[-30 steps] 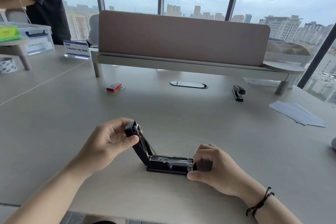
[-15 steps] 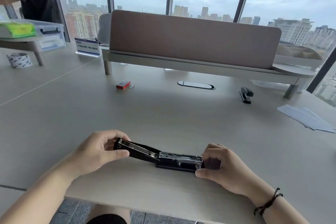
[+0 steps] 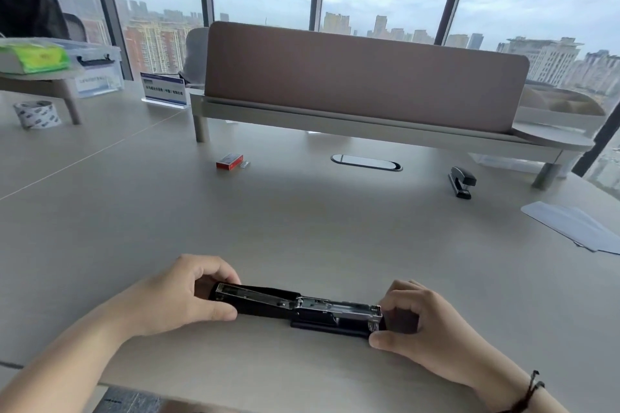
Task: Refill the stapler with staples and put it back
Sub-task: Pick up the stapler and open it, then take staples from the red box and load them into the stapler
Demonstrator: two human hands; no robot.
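Note:
A black stapler (image 3: 298, 310) lies swung fully open and nearly flat on the desk near its front edge, its metal staple channel facing up. My left hand (image 3: 181, 298) grips the lid end on the left. My right hand (image 3: 419, 325) holds the base and front end on the right. A red staple box (image 3: 229, 161) sits far back on the desk, with a short strip of loose staples (image 3: 245, 164) just right of it.
A second black stapler (image 3: 462, 182) stands closed at the back right. White papers (image 3: 570, 225) lie at the right edge. A raised shelf with a brown divider panel (image 3: 362, 77) crosses the back. A tape roll (image 3: 37, 114) and a plastic bin (image 3: 97, 70) are at far left.
My left hand has swung the stapler's lid from upright down and out to the left, until the stapler lies almost flat. My right hand kept its hold on the base.

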